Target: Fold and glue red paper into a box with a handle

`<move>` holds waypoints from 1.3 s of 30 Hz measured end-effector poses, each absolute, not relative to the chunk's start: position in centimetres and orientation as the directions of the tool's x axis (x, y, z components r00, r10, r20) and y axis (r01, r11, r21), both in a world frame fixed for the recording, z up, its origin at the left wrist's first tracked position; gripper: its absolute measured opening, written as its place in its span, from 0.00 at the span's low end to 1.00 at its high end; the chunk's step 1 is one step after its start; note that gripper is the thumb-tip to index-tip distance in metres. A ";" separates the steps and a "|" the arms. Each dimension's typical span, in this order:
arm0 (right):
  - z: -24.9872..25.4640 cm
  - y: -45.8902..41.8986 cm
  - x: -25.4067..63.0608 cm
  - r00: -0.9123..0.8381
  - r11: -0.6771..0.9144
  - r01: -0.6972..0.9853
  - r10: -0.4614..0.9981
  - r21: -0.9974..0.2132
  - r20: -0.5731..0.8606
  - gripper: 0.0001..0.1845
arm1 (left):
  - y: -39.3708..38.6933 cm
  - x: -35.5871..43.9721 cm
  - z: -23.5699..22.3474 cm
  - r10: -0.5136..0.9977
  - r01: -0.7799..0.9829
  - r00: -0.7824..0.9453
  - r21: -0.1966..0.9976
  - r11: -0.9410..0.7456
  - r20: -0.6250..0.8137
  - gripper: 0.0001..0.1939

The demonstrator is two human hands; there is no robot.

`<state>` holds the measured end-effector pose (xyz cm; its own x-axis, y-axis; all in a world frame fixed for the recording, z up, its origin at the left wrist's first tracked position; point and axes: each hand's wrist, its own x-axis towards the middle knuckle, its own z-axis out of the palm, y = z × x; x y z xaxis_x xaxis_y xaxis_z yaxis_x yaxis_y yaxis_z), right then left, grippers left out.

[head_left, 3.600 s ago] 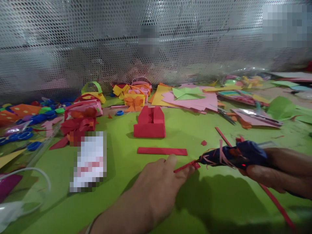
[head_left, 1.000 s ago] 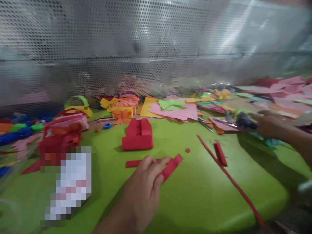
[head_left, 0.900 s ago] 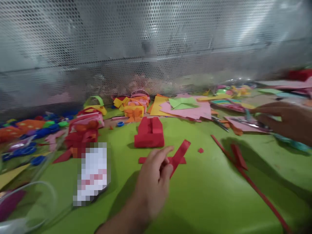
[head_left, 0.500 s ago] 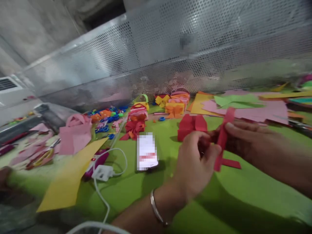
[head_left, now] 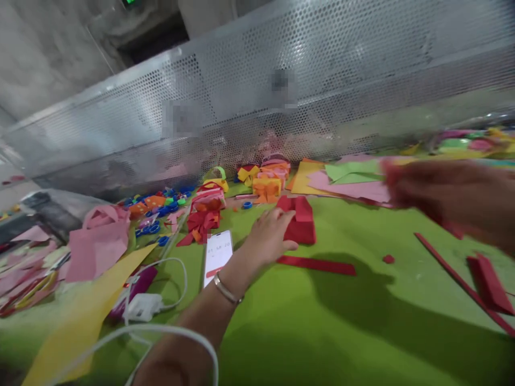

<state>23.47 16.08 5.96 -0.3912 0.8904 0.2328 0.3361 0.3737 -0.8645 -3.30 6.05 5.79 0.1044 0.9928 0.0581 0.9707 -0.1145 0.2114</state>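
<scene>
My left hand (head_left: 269,237) reaches forward across the green table (head_left: 322,332) and closes its fingers and thumb on the left side of a folded red paper box (head_left: 298,224). A metal bangle sits on that wrist. My right hand (head_left: 450,194) hovers above the table at the right, smeared by motion. Red paper shows at its fingertips and under the palm, so it seems closed on a red paper strip. A second flat red strip (head_left: 316,265) lies on the table just in front of the box.
A phone (head_left: 218,254) lies left of my left hand, beside a white charger and cable (head_left: 145,305). A long thin red strip (head_left: 458,279) and a folded red piece (head_left: 488,276) lie at the right. Coloured paper sheets, small paper baskets and blue rings line the perforated metal wall.
My left hand let go of the red strip both hands held and went forward to the red box. My right hand swung right with the strip. The view tilted and turned left.
</scene>
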 end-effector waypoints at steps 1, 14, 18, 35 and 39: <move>5.3 15.9 22.6 -0.452 0.371 0.343 0.870 -0.863 0.195 0.21 | 6.6 -3.1 5.4 0.990 0.973 0.136 0.185 -0.139 0.030 0.33; 2.7 14.6 19.2 -0.529 0.383 0.526 0.846 -0.760 0.060 0.16 | 6.6 -3.5 2.1 0.965 0.955 0.257 0.139 -0.263 0.062 0.25; 3.0 14.0 19.0 -0.547 0.369 0.530 0.837 -0.763 0.025 0.18 | 6.1 -2.8 1.5 0.968 0.943 0.236 0.222 -0.249 0.080 0.31; 2.4 13.7 19.0 -0.592 0.241 0.352 0.806 -0.904 -0.015 0.16 | 6.1 -1.7 1.9 0.931 0.918 0.198 0.275 -0.286 0.306 0.25; 2.4 13.6 19.0 -0.602 0.242 0.356 0.798 -0.903 -0.023 0.16 | 6.1 -1.8 1.7 0.931 0.904 0.207 0.305 -0.300 0.302 0.24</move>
<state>18.99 13.62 2.42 -0.6016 0.7984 -0.0233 0.3558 0.2417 -0.9028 -1.83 6.15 1.71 0.2070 0.9306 0.3020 0.9040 -0.3000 0.3047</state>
